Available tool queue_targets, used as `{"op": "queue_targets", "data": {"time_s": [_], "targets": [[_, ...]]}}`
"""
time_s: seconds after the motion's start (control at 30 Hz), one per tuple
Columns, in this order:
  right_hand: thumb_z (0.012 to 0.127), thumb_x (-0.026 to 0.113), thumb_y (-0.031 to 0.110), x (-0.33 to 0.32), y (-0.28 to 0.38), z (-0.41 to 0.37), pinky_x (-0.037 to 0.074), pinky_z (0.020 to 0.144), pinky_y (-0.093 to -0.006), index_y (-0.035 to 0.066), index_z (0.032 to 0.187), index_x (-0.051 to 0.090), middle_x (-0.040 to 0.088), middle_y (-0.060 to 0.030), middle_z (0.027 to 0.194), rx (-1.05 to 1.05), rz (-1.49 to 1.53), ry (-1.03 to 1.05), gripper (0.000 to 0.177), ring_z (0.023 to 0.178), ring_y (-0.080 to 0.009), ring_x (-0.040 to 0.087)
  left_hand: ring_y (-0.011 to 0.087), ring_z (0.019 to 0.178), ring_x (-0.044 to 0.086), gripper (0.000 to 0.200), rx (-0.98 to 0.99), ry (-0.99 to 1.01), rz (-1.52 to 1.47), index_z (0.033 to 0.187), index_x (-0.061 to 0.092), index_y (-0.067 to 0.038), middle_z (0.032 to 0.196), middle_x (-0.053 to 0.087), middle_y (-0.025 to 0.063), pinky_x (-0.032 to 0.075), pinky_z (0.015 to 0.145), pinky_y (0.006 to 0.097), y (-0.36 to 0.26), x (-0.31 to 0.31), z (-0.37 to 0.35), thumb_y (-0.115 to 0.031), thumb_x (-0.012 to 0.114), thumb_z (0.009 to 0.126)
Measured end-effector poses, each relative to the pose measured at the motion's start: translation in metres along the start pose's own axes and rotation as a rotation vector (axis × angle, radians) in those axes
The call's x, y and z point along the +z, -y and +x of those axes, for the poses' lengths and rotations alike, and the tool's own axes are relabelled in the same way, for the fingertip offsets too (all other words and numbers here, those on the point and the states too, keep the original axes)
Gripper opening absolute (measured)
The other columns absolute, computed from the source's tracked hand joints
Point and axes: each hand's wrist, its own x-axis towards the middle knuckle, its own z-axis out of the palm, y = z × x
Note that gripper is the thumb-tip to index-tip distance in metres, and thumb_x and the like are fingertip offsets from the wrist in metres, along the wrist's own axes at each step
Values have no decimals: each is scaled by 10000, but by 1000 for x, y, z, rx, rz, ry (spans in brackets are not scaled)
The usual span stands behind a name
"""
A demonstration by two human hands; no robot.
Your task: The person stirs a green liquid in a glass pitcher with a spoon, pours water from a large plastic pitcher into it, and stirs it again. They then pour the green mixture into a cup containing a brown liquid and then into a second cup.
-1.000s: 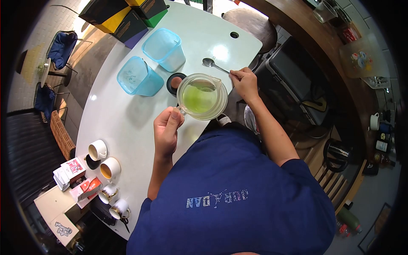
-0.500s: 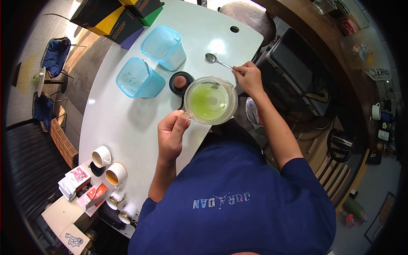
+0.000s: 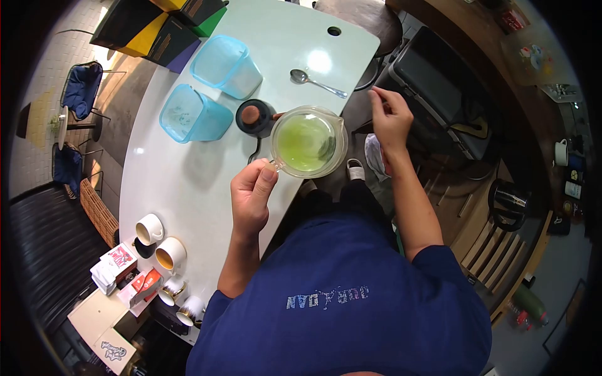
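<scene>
The single view looks from the wearer's head, steeply down and forward, with a wide, bending field and dark rounded edges. The glass pitcher (image 3: 305, 143) sits near its middle, seen close from above. Nearer than the pitcher, the navy shirt (image 3: 351, 250) looms large; left of and beyond it spreads the tabletop (image 3: 194, 194); farther left, a blue chair (image 3: 81, 91) shows small.

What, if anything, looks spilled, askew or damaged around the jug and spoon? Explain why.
Nothing plainly stands out. The left hand holds the clear jug by its handle, with no spill visible. The spoon lies on the white table and looks whole; its handle end is close to the edge, the only slightly awkward detail.
</scene>
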Motion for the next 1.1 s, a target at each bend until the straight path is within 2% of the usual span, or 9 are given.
{"op": "queue_targets", "data": {"time_s": [0.23, 0.3, 0.43, 0.5, 0.53, 0.67, 0.83, 0.93, 1.1], "targets": [[840, 669, 129, -146, -38, 68, 468, 632, -209, 19, 905, 684, 659, -42, 819, 16, 11, -364, 129, 708, -79, 593, 50, 633, 357, 306, 11, -31, 71, 701, 491, -24, 682, 435, -35, 293, 577, 212, 4, 65, 16, -203, 503, 949], [836, 672, 119, -200, -50, 110, 464, 632, -205, 6, 924, 679, 662, -33, 830, -129, -8, -571, 143, 705, -80, 582, 49, 623, 358, 309, 57, -26, 61, 715, 499, -37, 683, 439, -34, 288, 566, 208, 10, 88, 23, -229, 490, 957], [792, 721, 194, -299, -60, 185, 457, 674, -234, -28, 1293, 364, 553, -147, 1057, -191, -139, -856, 654, 773, -136, 531, 50, 601, 334, 294, 15, -94, -64, 756, 515, -50, 674, 423, -28, 266, 552, 202, 16, 144, 38, -248, 468, 968], [764, 741, 293, -333, -78, 224, 461, 723, -285, -31, 1347, 182, 477, -197, 1106, -165, -236, -844, 870, 847, -198, 516, 56, 597, 326, 308, 51, -104, -67, 742, 510, -53, 666, 414, -26, 266, 545, 208, 20, 163, 48, -252, 463, 972], [749, 743, 362, -343, -82, 244, 458, 757, -325, -59, 1331, 186, 470, -218, 1124, -172, -164, -802, 909, 911, -243, 516, 63, 593, 323, 311, 89, -54, -81, 730, 504, -60, 653, 401, -27, 266, 540, 215, 23, 170, 54, -255, 468, 970], [803, 679, 423, -363, -103, 303, 455, 728, -282, -54, 1203, 413, 583, -139, 932, -154, 99, -584, 677, 837, -175, 561, 69, 574, 308, 311, 74, -78, -125, 704, 482, -70, 624, 364, -37, 262, 532, 221, 25, 205, 65, -238, 478, 967], [839, 568, 546, -358, -100, 327, 422, 559, -217, 6, 793, 581, 582, -33, 687, 119, 267, -522, 543, 633, -70, 537, 65, 563, 293, 318, 112, -124, -137, 690, 467, -79, 617, 345, -45, 252, 518, 224, 35, 222, 65, -236, 480, 967], [831, 560, 576, -354, -90, 333, 419, 543, -243, -10, 786, 617, 583, -27, 713, 276, 216, -560, 590, 646, -72, 526, 60, 558, 279, 323, 87, -123, -112, 679, 464, -84, 611, 339, -50, 248, 518, 223, 35, 218, 63, -238, 489, 963], [822, 577, 576, -347, -80, 332, 437, 610, -267, -36, 831, 662, 604, -30, 722, 221, 164, -689, 618, 669, -97, 531, 71, 544, 275, 343, 75, -141, -36, 667, 409, -100, 606, 319, -36, 266, 520, 233, 26, 205, 61, -250, 466, 971]]}}
